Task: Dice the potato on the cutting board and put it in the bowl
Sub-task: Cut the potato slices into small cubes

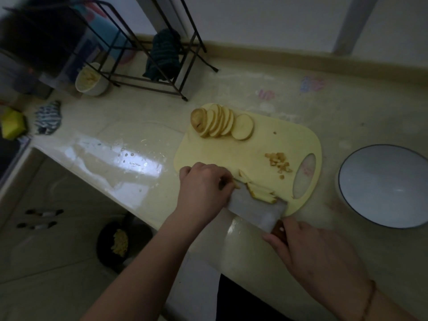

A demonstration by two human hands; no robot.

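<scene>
A yellow cutting board [266, 144] lies on the counter. At its far end a row of round potato slices [222, 122] leans together. A small pile of diced potato [279, 162] sits near the board's handle hole. My left hand [203, 188] curls its fingers over potato strips [257, 189] at the board's near edge. My right hand [310, 249] grips the wooden handle of a cleaver [257, 210], whose wide blade rests against the strips. A white bowl [384, 186] with a dark rim stands to the right of the board, with nothing visible in it.
A black wire rack [148, 63] with a dark cloth stands at the back. A small white bowl [91, 79] of pale food sits beside it. A striped cloth [47, 118] and a yellow sponge [12, 122] lie at far left. A dark bin [120, 244] stands on the floor.
</scene>
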